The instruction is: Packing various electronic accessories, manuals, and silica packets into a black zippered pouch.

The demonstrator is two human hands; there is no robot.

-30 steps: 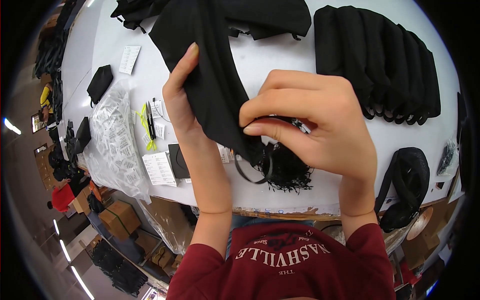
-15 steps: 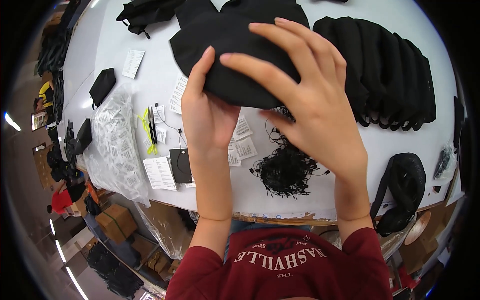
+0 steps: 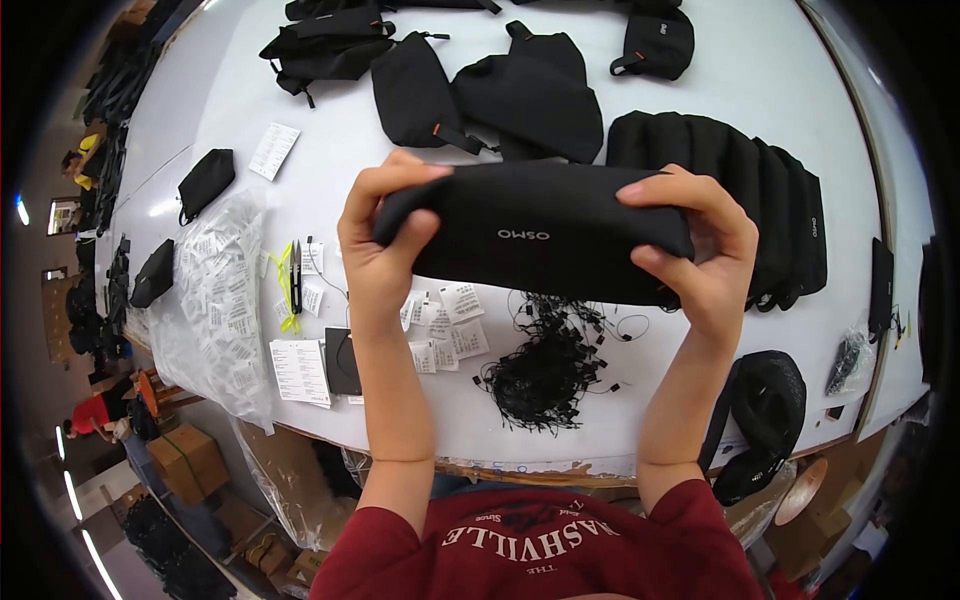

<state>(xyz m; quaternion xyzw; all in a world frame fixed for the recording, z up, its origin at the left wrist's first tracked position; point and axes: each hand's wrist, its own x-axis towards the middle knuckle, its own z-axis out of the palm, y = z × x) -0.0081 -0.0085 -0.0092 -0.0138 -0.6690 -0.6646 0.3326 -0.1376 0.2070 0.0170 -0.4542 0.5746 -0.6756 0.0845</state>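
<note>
A black fabric pouch [image 3: 540,205] with a small pale printed mark is stretched level above the table. My left hand [image 3: 385,220] pinches its left end between thumb and fingers. The right end is gripped the same way by my right hand [image 3: 708,245]. Behind my right hand stands a row of similar black pouches [image 3: 680,140], packed side by side. Below the held pouch lies a tangled heap of black tag strings [image 3: 550,375]. White printed labels [image 3: 445,330] are scattered near my left forearm.
To the left are yellow-cord thread snips [image 3: 295,275], a clear bag of labels [image 3: 215,310], and a stack of white cards [image 3: 300,372]. More black pouches [image 3: 415,90] lie at the back. A black mesh item [image 3: 765,410] hangs over the front right edge. Co-workers are far left.
The black pouch has come lower and been turned, so its long printed side now shows. My right hand has moved from over it to its right end; both hands are farther apart.
</note>
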